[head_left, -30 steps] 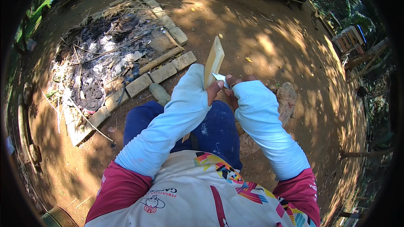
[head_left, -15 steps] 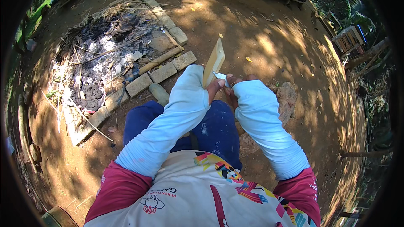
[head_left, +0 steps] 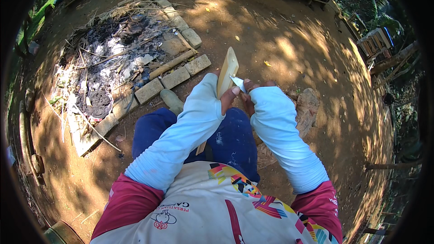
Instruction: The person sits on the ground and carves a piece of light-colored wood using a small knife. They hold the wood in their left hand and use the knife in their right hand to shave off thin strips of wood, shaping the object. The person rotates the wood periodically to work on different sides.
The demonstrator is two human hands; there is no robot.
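Dirt ground (head_left: 289, 36), dappled. Beyond left fingers (head_left: 229, 98) clasping it, wood (head_left: 228, 70) has tipped lower, apparently re-angling its edge to the blade (head_left: 238, 82) right fingers (head_left: 249, 85) pinch.

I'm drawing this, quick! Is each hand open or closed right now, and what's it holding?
Left hand: closed, holding the wooden piece.
Right hand: closed, holding a small blade.
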